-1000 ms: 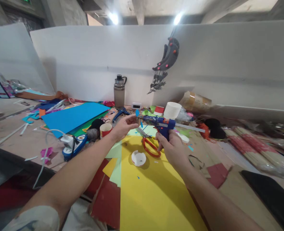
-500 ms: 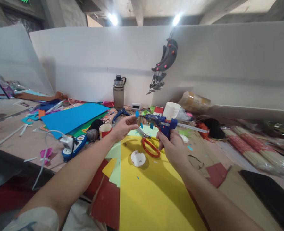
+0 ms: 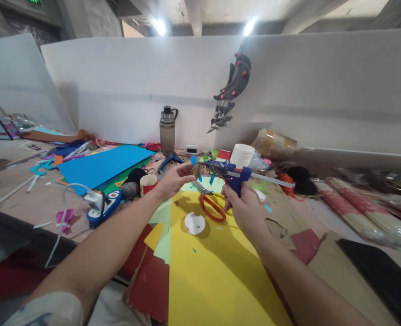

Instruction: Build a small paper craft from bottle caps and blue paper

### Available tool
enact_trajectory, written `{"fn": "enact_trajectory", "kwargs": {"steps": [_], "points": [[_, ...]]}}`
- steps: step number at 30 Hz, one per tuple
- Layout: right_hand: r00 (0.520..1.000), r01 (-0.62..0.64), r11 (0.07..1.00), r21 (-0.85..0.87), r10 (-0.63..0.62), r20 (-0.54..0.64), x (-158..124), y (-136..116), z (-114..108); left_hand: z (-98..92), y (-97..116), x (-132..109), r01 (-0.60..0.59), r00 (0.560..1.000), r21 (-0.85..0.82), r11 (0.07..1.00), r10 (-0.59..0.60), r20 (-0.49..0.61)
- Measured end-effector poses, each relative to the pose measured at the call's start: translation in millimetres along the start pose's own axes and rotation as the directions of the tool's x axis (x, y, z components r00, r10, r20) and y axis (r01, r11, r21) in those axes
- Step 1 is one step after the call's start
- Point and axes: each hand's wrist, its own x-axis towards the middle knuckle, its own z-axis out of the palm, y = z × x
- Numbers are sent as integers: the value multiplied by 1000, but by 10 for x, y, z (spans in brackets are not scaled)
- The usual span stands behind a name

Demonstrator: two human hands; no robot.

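Note:
My right hand is wrapped around the grip of a blue hot glue gun, whose nozzle points left and whose glue stick juts out to the right. My left hand pinches a small paper piece with blue bits right at the nozzle tip. Both hands hover above a yellow paper sheet. Under them lie orange-handled scissors and a cut white paper cup.
A stack of white cups, a grey water bottle, a blue sheet, a red-rimmed cup and a charger with cable lie around. Bundled sticks fill the right. A white board wall stands behind.
The glue gun has tilted a little and its nozzle has stayed at the paper piece in my left hand. My right hand shifted slightly left; the left hand barely moved.

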Motion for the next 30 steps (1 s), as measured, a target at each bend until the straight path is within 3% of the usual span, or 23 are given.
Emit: {"fn": "enact_trajectory", "kwargs": {"steps": [14, 20, 30], "points": [[1000, 24, 1000, -6, -24, 8, -27, -34, -4, -29, -12, 9, -9, 1000, 38, 999, 8, 17], [1000, 7, 1000, 15, -7, 12, -27, -41, 2, -25, -19, 9, 24, 997, 5, 1000, -24, -76], [1000, -23, 1000, 19, 23, 12, -14, -47, -3, -21, -16, 3, 31, 999, -6, 999, -31, -26]]}}
